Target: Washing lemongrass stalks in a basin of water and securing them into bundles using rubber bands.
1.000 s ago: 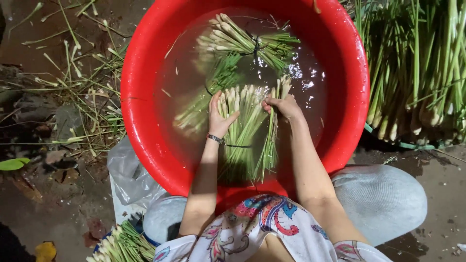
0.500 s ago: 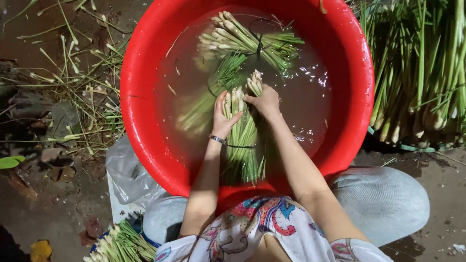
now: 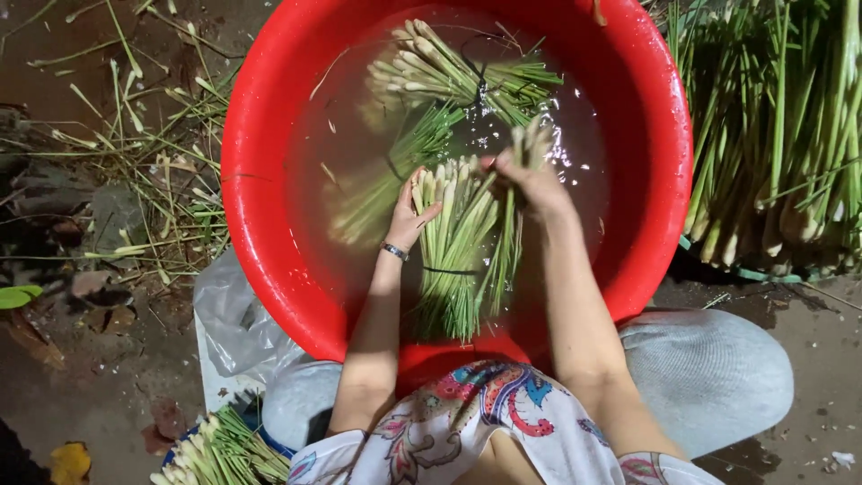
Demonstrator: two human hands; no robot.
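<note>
A person seen from above crouches over one large red basin (image 3: 269, 180) filled with water, both bare arms reaching into it. Three bundles of long green stalks with pale ends lie in the basin: a tied bundle (image 3: 449, 72) floats at the far side, a second bundle (image 3: 377, 184) lies sunk and blurred under the water toward the left, and a third bundle (image 3: 458, 260), bound by a dark band, sits in the middle under the hands. The left hand (image 3: 413, 211), with a bracelet at the wrist, lies against the pale ends of that middle bundle, fingers spread open. The right hand (image 3: 530, 180) is closed around a few loose stalks (image 3: 512, 242) just beside the bundle, lifting their ends above the water. To the right of the basin a big heap of stalks (image 3: 772, 135) stands, cut off by the frame edge. Below and left of the basin lie a crumpled plastic bag (image 3: 229, 314) and one more small bunch (image 3: 215, 454), partly out of view. Scattered trimmings (image 3: 153, 162) litter the wet ground to the basin's left.
</note>
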